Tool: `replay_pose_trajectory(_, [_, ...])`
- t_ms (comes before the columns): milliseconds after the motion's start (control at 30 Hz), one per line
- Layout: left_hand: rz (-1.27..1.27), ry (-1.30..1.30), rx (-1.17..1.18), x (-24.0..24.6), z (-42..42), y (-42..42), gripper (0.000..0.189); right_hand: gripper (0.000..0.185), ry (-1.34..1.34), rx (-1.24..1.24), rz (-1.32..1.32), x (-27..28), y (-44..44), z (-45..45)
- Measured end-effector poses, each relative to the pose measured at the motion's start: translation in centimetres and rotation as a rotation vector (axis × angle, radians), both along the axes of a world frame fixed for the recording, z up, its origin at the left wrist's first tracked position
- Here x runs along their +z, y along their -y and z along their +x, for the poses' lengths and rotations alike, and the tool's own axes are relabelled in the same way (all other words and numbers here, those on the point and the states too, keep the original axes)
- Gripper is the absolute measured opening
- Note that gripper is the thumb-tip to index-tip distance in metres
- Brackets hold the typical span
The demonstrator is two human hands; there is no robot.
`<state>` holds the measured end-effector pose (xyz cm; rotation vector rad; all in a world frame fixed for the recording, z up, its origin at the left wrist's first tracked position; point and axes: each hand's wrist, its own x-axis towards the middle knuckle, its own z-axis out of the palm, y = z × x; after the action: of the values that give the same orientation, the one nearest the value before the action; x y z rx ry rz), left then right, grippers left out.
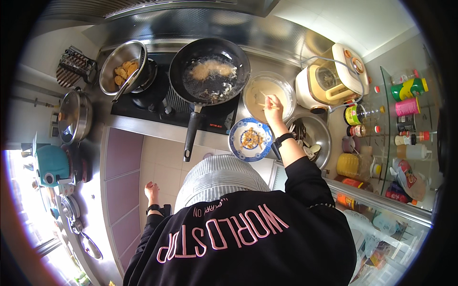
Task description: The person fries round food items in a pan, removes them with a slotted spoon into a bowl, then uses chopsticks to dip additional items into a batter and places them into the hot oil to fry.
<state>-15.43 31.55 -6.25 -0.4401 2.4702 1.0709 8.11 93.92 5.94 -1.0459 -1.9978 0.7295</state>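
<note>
My right hand holds a pair of wooden chopsticks, with their tips over a clear bowl of pale batter. Left of that bowl, a black frying pan sits on the cooktop, its handle towards me. Tan battered food lies in bubbling oil inside it. Below the batter bowl, a blue-and-white plate carries small golden-brown bits. My left hand hangs low at my side, empty, with loosely curled fingers.
A steel bowl of fried pieces stands at the cooktop's left, a metal handle across it. A lidded pan is farther left. Right are a steel basin with utensils, a cream appliance and several bottles.
</note>
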Motion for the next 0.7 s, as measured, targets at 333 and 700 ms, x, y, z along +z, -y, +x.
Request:
replay_pose_trajectory(333, [-0.006,-0.005,0.009,1.0,0.9,1.7,0.037,0.021,-0.789,-0.530,-0.871,-1.1,-4.9,1.4])
replay_pose_trajectory(700, [0.018,0.066,0.007,-0.1,0.4,0.4,0.039,0.014,-0.135,-0.231,-0.097,0.4,-2.0,0.7])
